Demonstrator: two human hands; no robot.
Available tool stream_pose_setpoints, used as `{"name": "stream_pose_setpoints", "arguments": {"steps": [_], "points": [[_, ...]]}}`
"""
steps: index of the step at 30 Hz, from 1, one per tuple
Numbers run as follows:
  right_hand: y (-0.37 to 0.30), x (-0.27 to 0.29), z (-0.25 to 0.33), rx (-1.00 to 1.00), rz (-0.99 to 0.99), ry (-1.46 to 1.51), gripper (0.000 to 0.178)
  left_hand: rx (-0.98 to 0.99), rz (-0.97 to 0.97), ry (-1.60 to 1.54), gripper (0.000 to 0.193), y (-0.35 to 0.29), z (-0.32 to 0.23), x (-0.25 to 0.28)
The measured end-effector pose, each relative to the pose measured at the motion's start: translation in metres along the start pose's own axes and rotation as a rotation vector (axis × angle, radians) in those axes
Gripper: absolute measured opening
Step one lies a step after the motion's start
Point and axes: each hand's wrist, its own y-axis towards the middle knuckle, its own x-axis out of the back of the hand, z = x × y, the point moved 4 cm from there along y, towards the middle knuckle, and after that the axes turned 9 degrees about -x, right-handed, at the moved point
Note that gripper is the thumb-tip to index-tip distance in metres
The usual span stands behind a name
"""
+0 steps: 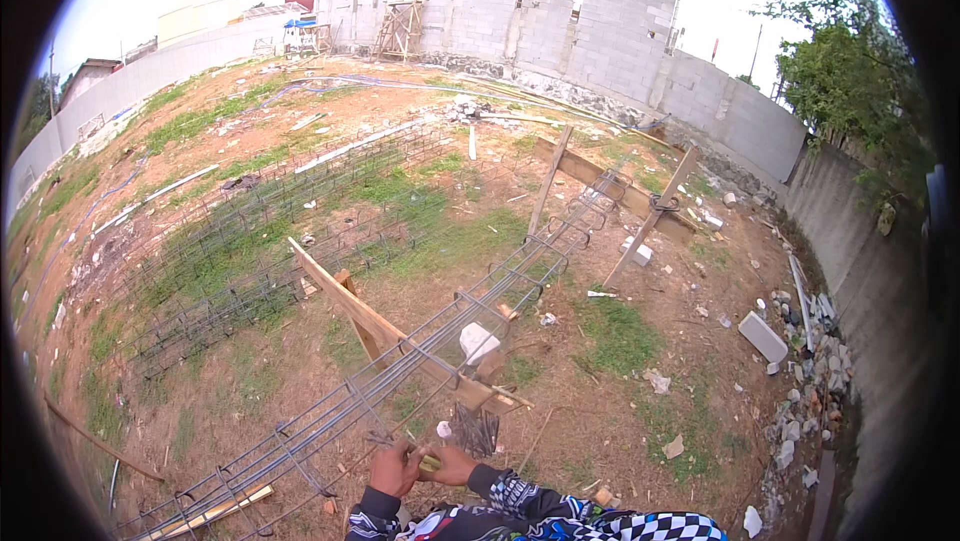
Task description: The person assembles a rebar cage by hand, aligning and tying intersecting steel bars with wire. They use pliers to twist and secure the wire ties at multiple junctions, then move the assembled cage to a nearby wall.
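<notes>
A long cage of steel rebar (465, 326) with bent stirrups runs from the lower left to the upper middle, propped on wooden supports. At its near end, both hands meet beside a stirrup on the right-hand bars. My left hand (393, 471) is closed with fingers pinched at the bar; what they grip is too small to make out. Close against it, my right hand (453, 466) is wrapped round a tool with a yellow-green handle (430, 463), its head hidden. A bundle of dark thin wire-like pieces (475, 429) lies just beyond my right hand.
Wooden trestles, one near (400, 331) and one farther (610, 186), hold up the cage. More rebar cages (270, 206) lie on the grass at left. A white container (763, 337) and rubble (800, 421) line the right wall. A grey block wall (490, 16) stands behind.
</notes>
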Motion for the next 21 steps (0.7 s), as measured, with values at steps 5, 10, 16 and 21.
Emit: {"name": "stream_pose_setpoints", "arguments": {"steps": [5, 10, 16, 21], "points": [[-0.011, -0.024, -0.014, 0.143, 0.056, 0.185, 0.067, -0.064, -0.162, 0.047, 0.021, 0.005, 0.0, 0.012], [-0.036, 0.009, 0.032, 0.148, 0.474, 0.234, 0.033, 0.003, -0.386, 0.23, 0.024, 0.026, 0.018, 0.044], [-0.038, -0.005, 0.029, 0.46, 0.694, 0.503, 0.035, 0.186, -0.863, -0.53, 0.027, 0.032, 0.116, 0.122], [0.016, 0.015, 0.033, 0.113, 0.279, 0.573, 0.04, 0.328, -0.937, -0.738, 0.023, 0.0, 0.14, 0.119]]}}
